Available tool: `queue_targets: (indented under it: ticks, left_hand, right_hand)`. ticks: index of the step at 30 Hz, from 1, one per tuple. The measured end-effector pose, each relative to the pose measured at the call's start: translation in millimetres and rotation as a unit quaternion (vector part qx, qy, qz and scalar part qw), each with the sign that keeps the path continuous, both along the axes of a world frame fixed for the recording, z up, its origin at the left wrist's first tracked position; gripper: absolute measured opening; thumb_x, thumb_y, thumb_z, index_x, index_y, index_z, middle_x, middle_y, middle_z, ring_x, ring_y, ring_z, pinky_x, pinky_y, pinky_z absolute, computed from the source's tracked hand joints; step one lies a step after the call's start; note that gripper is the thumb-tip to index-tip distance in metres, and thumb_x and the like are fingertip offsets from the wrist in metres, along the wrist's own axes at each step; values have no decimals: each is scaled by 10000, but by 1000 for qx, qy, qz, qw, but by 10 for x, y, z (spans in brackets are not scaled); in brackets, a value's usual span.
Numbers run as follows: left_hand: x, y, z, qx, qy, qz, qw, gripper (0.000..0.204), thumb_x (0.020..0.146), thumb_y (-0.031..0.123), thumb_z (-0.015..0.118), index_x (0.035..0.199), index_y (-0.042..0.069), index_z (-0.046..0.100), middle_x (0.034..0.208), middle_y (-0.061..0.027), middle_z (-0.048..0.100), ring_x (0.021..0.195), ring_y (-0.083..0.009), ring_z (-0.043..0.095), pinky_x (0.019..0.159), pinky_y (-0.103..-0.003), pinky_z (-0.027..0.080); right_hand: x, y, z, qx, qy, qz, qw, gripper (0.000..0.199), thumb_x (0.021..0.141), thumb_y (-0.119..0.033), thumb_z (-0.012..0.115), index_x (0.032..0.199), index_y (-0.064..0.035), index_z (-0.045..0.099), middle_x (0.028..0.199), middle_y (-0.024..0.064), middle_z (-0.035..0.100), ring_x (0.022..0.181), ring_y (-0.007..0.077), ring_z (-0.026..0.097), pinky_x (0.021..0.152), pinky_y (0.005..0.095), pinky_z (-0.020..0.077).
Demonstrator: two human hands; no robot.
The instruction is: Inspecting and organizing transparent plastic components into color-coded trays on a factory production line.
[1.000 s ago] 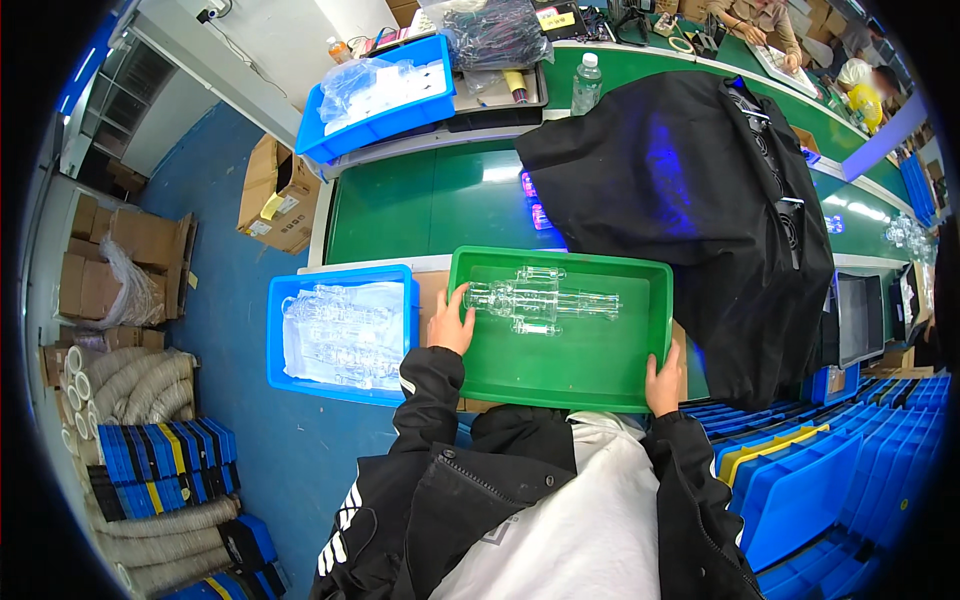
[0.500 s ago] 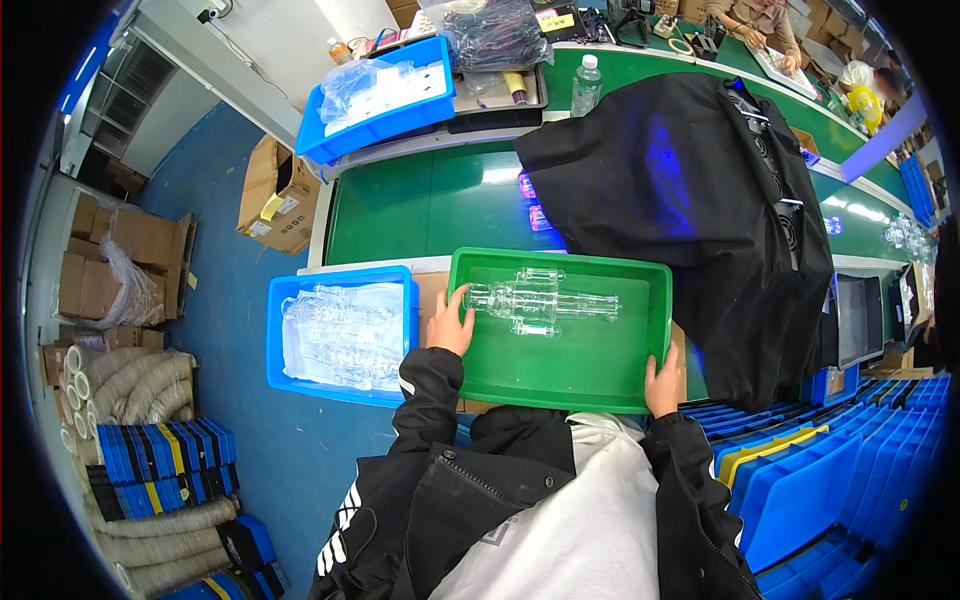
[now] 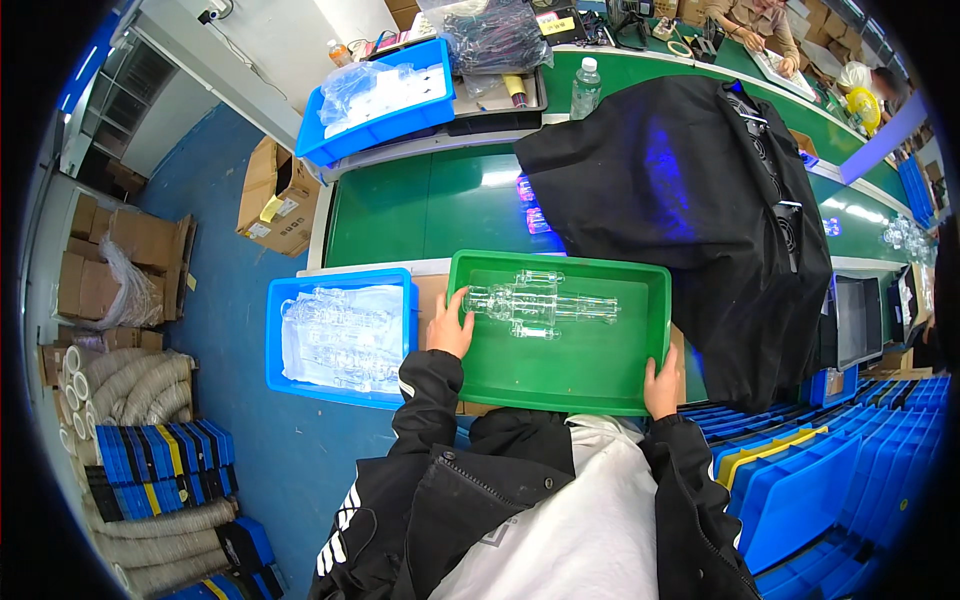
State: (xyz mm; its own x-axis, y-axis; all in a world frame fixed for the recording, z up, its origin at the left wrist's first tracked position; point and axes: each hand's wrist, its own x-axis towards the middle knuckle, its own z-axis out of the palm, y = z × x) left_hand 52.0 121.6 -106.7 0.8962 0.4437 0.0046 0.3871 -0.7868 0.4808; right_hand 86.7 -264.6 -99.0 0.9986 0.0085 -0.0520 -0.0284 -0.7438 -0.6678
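Two hands stay on the green tray [image 3: 560, 375] at centre frame, and little differs from half a second ago: the tray sits in the same spot and your grip has not shifted. Your left hand [image 3: 452, 330] clasps the tray's left rim, fingers spread over the edge toward the inside. Your right hand [image 3: 661, 384] grasps the lower right corner, thumb on the rim.

Green tray: one clear plastic assembly [image 3: 540, 300] lies in its upper half, long axis left to right, just beside your left fingertips; whether they touch it, you cannot tell.

Blue bin [image 3: 280, 340], left of centre, just beside the tray: clear plastic parts [image 3: 340, 335] wrapped in transparent film fill it.

Second blue bin [image 3: 375, 130], upper left of centre, on the far side of the green conveyor belt [image 3: 420, 205]: a crumpled clear bag [image 3: 375, 85] and pale parts inside.

Black cloth cover [image 3: 690, 210] drapes over the belt at upper right. Open cardboard box [image 3: 275, 195] stands on the blue floor at left. Stacked blue trays [image 3: 800, 480] sit at lower right.
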Motion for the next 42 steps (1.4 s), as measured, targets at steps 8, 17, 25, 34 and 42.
queue_targets:
  ticks: [8,17,25,34,42]
  left_hand:
    - [-6,-1,1,0,-1,0,1000,470,785,178,573,1231,263,451,1178,-146,452,818,-420,573,680,-480,471]
    - [0,8,12,-9,12,-1,1000,467,787,181,572,1233,253,451,1187,-148,450,824,-422,574,682,-478,471]
    - [-5,11,-12,-7,14,5,1000,460,789,183,571,1228,256,456,1190,-146,453,823,-418,576,683,-477,471]
    - [0,7,4,-16,7,2,1000,458,790,186,572,1226,268,457,1198,-139,456,825,-415,578,688,-477,471]
    - [2,3,5,-10,9,4,1000,465,786,180,578,1226,270,456,1199,-136,456,827,-414,578,691,-477,472]
  right_hand:
    - [1,0,-9,-13,-24,10,1000,478,823,-65,502,1268,-25,332,921,261,605,744,465,569,630,498,426]
    - [4,-21,-91,-19,-46,17,999,470,824,-67,507,1259,-12,337,923,261,602,749,458,572,635,492,430]
    - [4,-11,-40,-10,4,6,1000,469,830,-57,501,1273,-27,348,1013,240,581,826,442,564,695,463,434]
    - [13,-11,-53,-17,-45,19,999,460,828,-66,503,1255,-11,339,934,262,601,756,460,572,638,495,430]
    - [9,-13,-39,-7,11,3,1000,467,840,-70,493,1280,-27,341,1047,245,567,844,448,561,708,470,435]
